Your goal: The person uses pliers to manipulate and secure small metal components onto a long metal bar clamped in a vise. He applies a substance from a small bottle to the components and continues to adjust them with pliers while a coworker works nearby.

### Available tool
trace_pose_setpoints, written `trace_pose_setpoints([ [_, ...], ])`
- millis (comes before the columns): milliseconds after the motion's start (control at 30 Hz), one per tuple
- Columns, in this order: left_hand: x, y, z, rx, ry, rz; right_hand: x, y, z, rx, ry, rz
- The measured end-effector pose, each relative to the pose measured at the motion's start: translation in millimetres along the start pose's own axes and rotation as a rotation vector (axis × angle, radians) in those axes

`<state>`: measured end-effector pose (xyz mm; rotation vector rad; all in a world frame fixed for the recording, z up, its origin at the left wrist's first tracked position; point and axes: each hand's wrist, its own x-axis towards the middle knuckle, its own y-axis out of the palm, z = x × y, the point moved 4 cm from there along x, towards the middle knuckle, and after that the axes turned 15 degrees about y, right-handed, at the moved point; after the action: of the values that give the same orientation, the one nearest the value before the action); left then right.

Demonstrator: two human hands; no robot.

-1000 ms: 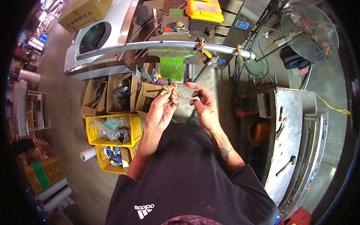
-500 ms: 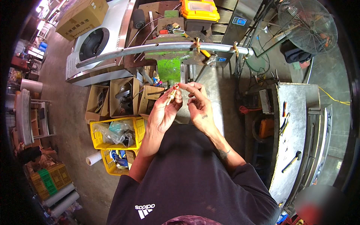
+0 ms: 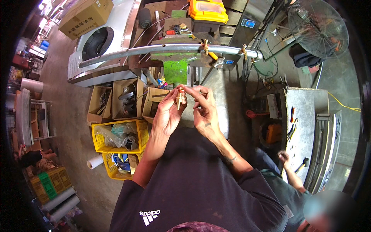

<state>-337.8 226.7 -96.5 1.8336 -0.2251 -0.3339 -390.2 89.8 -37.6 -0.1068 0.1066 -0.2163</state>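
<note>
Brass fitting, small and slim with a reddish tip, is pinched upright between the thumb and fingers of the person's left hand, held at chest height above a metal workbench. The right hand is just beside it, its forefinger stretched to touch the fitting's top while its other fingers curl loosely inward.

Below the left hand, three open cardboard boxes stand side by side on the floor with dark metal parts in them; what those parts are cannot be made out. Nearer the person, a yellow plastic crate holds crumpled clear bags, and a second yellow crate beneath it is partly hidden by the person's arm.

A long grey pipe lies across the bench, with a yellow tool case beyond it. At lower right, another person's hand rests by a steel table; the rest of that person is cut off by the frame edge.
</note>
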Motion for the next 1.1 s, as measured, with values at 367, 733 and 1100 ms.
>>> trace_pose_setpoints([
  [367,-2,15,-3,0.171,0.093,-0.064,1,4,-7,0.101,0.028,0.04],
  [733,-11,42,-20,1.265,0.636,0.139,-7,-17,14,-0.535,-0.25,-0.246],
  [1100,-20,44,-20,1.352,0.663,0.241,-2,-14,12,-0.612,-0.324,-0.198],
])
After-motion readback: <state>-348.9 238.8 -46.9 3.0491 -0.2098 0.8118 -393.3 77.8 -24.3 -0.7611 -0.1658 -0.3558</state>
